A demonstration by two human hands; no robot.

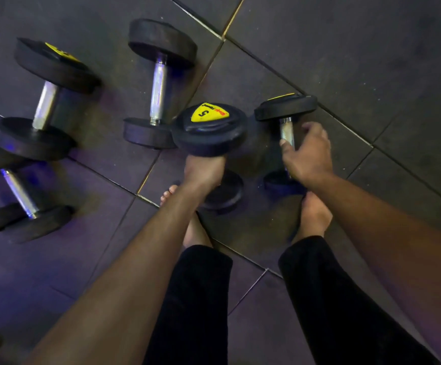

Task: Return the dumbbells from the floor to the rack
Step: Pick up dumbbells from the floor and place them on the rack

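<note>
My left hand (204, 172) grips the handle of a black dumbbell (210, 127) with a yellow "5" label on its upper end, held up off the floor. My right hand (306, 151) curls round the chrome handle of a second small black dumbbell (285, 108), whose lower end sits at floor level by my right foot. Two larger black dumbbells lie on the floor: one (159, 83) just left of my left hand, another (47, 98) at the far left. No rack is in view.
Two more dumbbells (20, 204) lie at the left edge. The floor is dark rubber tiles (345, 61) with pale seams. My bare feet (314, 214) and black trouser legs stand below the hands.
</note>
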